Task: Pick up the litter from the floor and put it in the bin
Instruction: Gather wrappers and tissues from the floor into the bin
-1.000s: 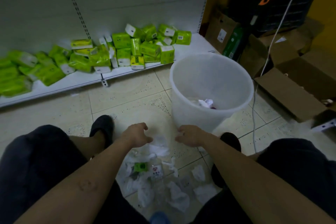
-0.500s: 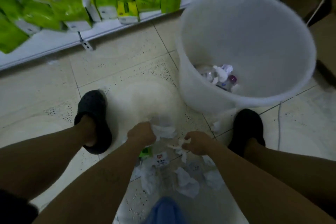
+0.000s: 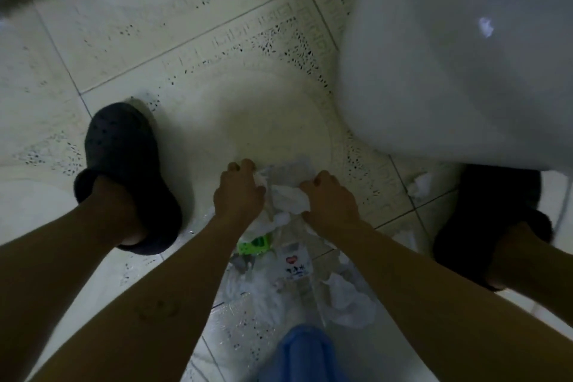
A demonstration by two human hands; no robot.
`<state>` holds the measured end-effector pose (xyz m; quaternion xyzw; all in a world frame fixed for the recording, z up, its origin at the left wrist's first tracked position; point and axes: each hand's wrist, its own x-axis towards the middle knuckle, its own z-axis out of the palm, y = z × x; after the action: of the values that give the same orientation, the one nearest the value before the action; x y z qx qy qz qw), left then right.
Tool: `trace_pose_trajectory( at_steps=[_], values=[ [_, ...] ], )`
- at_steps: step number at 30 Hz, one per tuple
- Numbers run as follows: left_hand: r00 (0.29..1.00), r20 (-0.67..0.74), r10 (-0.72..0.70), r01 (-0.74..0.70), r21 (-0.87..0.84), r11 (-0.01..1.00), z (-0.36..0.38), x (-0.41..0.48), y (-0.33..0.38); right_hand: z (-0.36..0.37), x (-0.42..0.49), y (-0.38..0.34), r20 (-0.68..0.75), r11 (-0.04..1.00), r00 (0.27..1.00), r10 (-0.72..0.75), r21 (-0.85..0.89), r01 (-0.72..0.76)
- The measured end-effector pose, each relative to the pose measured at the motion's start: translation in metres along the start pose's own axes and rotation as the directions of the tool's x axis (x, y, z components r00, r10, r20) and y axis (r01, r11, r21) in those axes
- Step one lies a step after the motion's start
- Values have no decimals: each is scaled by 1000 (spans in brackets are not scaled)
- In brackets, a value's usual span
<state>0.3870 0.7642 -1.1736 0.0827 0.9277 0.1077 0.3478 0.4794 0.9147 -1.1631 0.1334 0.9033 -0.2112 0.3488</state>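
Head view, looking straight down. Your left hand point(image 3: 238, 192) curls its fingers round a white scrap point(image 3: 259, 176) at the far edge of the litter pile point(image 3: 347, 298). Your right hand point(image 3: 330, 198) grips a crumpled tissue point(image 3: 293, 200) just beside it. The pile lies on the tiled floor point(image 3: 186, 56) between your black clogs point(image 3: 124, 158): more tissues, a clear labelled bottle point(image 3: 296, 260), a green piece point(image 3: 254, 243). The white bin point(image 3: 449, 71) stands just beyond your right hand, with a loose tissue bit point(image 3: 420, 184) at its base.
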Motion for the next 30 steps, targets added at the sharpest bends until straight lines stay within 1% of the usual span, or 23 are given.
trace_pose_trajectory(
  at_steps=[2,5,7,10,13,14,16,18,19,22,25,28,30],
  values=[
    [1000,-21,-20,19,-62,998,6,0,-7,5,0,3,-1,999,1000,28,-16,-28],
    [997,-49,-56,50,-111,993,6,-6,-10,5,-9,9,21,993,997,76,89,-78],
    [998,-45,-45,39,-121,992,3,-12,-8,1,-19,12,43,984,993,108,137,-113],
    [999,-46,-17,10,-137,991,-9,-27,2,-14,-38,14,33,966,990,138,216,-142],
    [997,-71,42,-52,-137,989,-28,-44,17,-38,-55,12,28,919,993,116,376,-118],
    [997,-57,51,-59,-142,988,-35,-50,22,-47,-61,11,37,913,994,105,393,-111],
    [998,23,58,-55,-127,990,-52,-63,31,-63,-73,9,27,913,993,113,392,-114],
    [991,119,65,-60,-51,997,-68,-75,36,-77,-87,6,-4,903,989,146,410,-132],
    [987,141,76,-75,-14,997,-76,-82,38,-83,-96,4,-17,894,987,158,427,-135],
    [976,174,129,-133,11,991,-98,-104,42,-102,-123,-5,-61,873,984,168,472,-120],
    [959,225,171,-183,35,982,-114,-130,47,-118,-148,-16,-113,901,986,122,429,-62],
    [960,218,175,-187,39,982,-124,-146,52,-135,-164,-24,-130,927,988,85,374,-31],
    [964,188,186,-197,41,980,-132,-160,56,-149,-182,-26,-156,925,986,58,379,6]
  ],
)
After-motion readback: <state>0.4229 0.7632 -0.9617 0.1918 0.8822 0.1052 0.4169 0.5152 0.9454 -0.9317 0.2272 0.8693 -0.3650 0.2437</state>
